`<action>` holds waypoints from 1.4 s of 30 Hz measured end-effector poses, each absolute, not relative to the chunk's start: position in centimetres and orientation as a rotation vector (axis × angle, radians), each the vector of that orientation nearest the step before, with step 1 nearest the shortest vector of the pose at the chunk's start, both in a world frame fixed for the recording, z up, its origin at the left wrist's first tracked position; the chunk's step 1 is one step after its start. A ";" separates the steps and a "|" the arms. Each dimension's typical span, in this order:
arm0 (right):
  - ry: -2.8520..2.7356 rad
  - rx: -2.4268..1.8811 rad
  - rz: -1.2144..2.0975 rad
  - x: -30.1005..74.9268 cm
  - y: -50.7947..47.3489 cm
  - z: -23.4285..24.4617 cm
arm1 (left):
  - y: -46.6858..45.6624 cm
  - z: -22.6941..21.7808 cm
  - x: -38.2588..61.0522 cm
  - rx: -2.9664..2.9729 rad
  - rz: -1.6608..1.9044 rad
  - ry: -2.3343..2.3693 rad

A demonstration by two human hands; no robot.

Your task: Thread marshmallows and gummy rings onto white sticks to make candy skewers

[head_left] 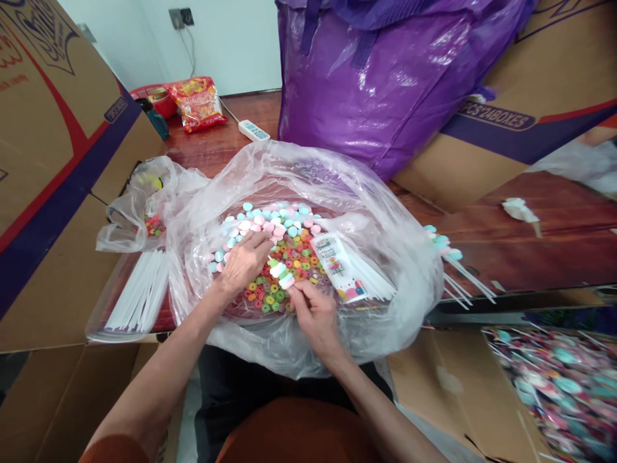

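Observation:
A big clear plastic bag [385,257] lies open on the wooden table, full of colourful ring candies [284,263] and pastel pink, white and blue candies [270,218]. My left hand [243,260] reaches into the pile with its fingers curled over the candies, palm down. Close beside it my right hand [313,315] pinches a small stack of pastel candies [283,275], apparently on a stick. A flat packet of printed wrappers [340,267] lies in the bag just right of my hands.
White sticks [139,292] lie in a clear bag at left, finished candy sticks [450,263] at right. Cardboard boxes [53,148] flank the table; a purple bag [385,77] stands behind. A box of wrapped candies [554,379] sits at lower right. A snack packet [198,103] lies far back.

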State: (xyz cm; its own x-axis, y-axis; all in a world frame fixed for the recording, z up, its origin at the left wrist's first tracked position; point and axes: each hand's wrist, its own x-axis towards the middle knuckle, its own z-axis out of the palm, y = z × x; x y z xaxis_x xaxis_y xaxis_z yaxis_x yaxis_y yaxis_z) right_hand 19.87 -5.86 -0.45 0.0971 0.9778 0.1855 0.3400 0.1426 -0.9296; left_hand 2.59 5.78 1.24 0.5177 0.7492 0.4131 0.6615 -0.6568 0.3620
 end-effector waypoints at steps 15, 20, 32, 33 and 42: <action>-1.472 -1.335 0.812 20.0 -5.8 -0.6 | 0.7 0.7 2.8 1.056 1.235 1.030; -1.493 -1.302 0.799 20.1 -5.8 -0.8 | 0.5 0.2 2.8 1.012 1.284 1.079; -1.596 -1.289 0.758 19.9 -5.6 -0.2 | -0.3 -0.3 4.0 1.129 1.322 1.347; -1.600 -1.292 0.755 19.9 -5.6 -0.2 | -0.4 -0.2 4.0 1.172 1.326 1.374; -1.605 -1.335 0.697 19.6 -5.4 -0.2 | -0.7 -0.3 3.8 1.587 1.315 1.501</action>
